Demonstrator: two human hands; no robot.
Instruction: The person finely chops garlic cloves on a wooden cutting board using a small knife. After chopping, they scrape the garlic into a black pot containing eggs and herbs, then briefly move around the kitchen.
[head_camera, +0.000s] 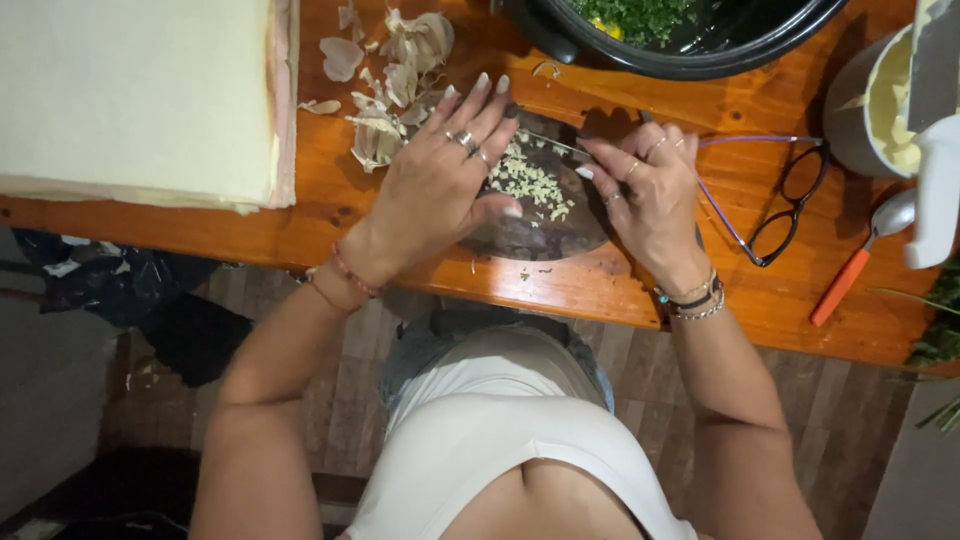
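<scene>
Both hands' grip on knife (548, 143): left hand (440, 185) flat atop blade, right hand (650, 195) around handle, blade crosswise.

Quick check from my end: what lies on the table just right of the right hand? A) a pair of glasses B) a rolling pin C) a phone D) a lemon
A: dark-framed glasses lie folded open on the wooden table beside the right hand.

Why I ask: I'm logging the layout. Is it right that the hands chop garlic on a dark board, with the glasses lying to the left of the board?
Not quite. In the head view the glasses lie to the right of the board, beside the right hand. The rest holds: both hands, the left too, work the garlic on the dark board.
</scene>
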